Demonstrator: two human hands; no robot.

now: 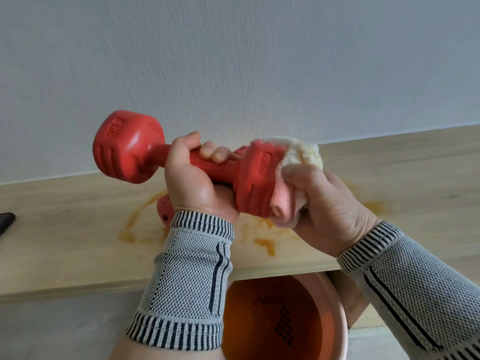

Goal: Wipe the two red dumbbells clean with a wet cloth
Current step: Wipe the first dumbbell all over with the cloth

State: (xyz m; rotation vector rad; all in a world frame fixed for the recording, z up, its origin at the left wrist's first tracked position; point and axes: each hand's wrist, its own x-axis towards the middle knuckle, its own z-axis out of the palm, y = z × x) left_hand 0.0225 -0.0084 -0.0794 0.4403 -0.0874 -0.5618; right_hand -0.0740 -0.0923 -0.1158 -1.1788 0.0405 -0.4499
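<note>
Step in hand: wiping the first dumbbell, right-hand head being cleaned; second one not yet touched, judging by where it lies.

Black object [5, 221] at far 9 o'clock on the wooden shelf [65, 237], cut off, can't tell what it is. Orange-brown wet smears [135, 224] on the shelf, around 7 o'clock of the raised weight.

Red dumbbell [130, 146] held up off the shelf, roughly level, left head free at 10 o'clock of the left hand [192, 175]. That hand's fingers are curled tight round the handle, thumb up over the top, knuckles wrapped from below. Striped wrist sleeve below it.

Second dumbbell [164, 207] lies on the shelf, mostly hidden behind the left hand and wrist; only a red edge shows at 7 o'clock of the hand.

Right head of the held dumbbell is covered on its end face by the cloth [293, 162], pink and cream, bunched. Right hand [324, 206] grips the cloth, thumb pressing it onto the head at 3 o'clock of the handle; other fingers hidden behind the cloth.

Orange basin [335, 307] with brownish water at 6 o'clock, below the shelf edge.

Next, likely: rotate the weight, work the cloth along handle to the left head, then swap dumbbells. Needs firm left grip; wet surface may slip.
</note>
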